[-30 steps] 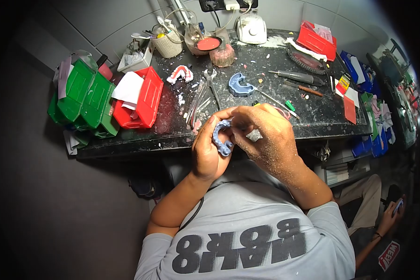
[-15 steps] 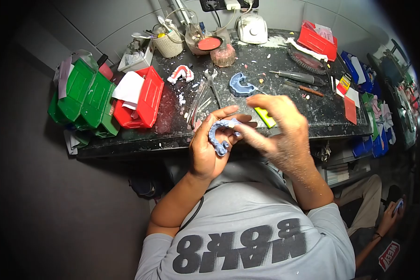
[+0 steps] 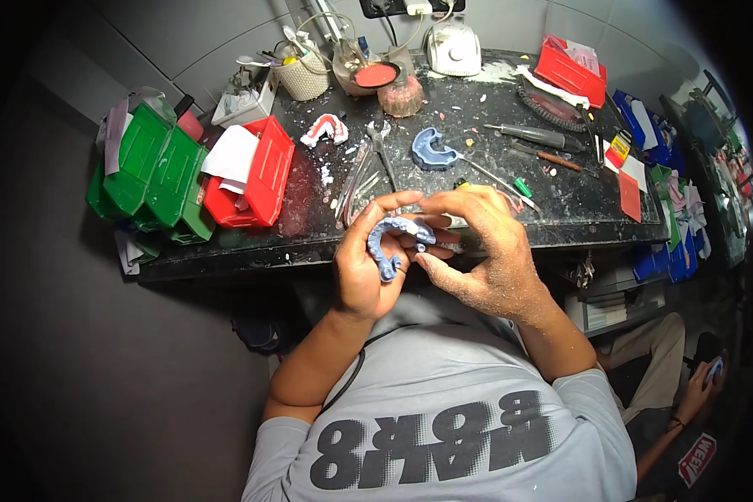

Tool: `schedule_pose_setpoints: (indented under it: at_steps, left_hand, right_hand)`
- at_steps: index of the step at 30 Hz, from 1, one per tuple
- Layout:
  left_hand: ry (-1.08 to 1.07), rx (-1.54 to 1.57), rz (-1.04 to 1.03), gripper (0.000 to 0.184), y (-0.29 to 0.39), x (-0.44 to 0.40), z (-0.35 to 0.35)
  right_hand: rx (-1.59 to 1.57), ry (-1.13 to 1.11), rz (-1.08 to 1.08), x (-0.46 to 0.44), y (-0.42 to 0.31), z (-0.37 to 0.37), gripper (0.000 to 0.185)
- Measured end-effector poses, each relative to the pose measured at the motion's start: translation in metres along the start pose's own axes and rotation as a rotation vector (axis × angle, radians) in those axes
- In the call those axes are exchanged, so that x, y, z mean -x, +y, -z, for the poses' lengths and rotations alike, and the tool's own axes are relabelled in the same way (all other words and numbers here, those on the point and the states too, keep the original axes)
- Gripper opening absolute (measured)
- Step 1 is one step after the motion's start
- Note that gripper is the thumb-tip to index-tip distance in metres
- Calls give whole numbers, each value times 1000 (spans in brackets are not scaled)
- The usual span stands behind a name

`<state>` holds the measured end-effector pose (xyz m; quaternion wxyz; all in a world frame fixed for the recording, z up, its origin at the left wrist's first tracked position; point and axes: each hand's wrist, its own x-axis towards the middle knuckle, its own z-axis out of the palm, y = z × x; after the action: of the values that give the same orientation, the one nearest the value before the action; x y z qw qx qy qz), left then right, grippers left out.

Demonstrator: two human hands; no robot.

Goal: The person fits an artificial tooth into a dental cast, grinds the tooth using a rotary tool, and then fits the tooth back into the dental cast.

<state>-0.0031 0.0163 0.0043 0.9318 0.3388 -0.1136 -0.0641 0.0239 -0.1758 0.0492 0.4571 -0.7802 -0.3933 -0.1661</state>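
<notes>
Dental model (image 3: 378,236), open side lower-right

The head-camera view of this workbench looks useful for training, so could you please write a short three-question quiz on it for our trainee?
1. Fill in: the blue-grey horseshoe-shaped dental model rests in the palm of the person's ____ hand.
2. True or false: a red-and-white arch-shaped piece lies on the black benchtop.
3. Which of these lies nearest the grey pen-like handpiece?
A) the white woven basket
B) the slim brown-handled tool
C) the green plastic bins

Key: 1. left hand; 2. true; 3. B.
</notes>
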Motion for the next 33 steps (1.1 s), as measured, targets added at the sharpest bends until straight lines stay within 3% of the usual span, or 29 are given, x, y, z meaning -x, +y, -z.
schedule_pose_setpoints:
  at_steps: [10,25,33]
  left_hand:
    - [140,-91,122,57,8,4,4]
    - [82,56,267,65,25,4,11]
    - [115,-165,137,50,27,12,-10]
  right_hand:
    - [-71,16,-45,14,14,-10,31]
    - [-227,12,-18,20,12,-15,26]
    - [-167,123,35,21,12,-13,26]
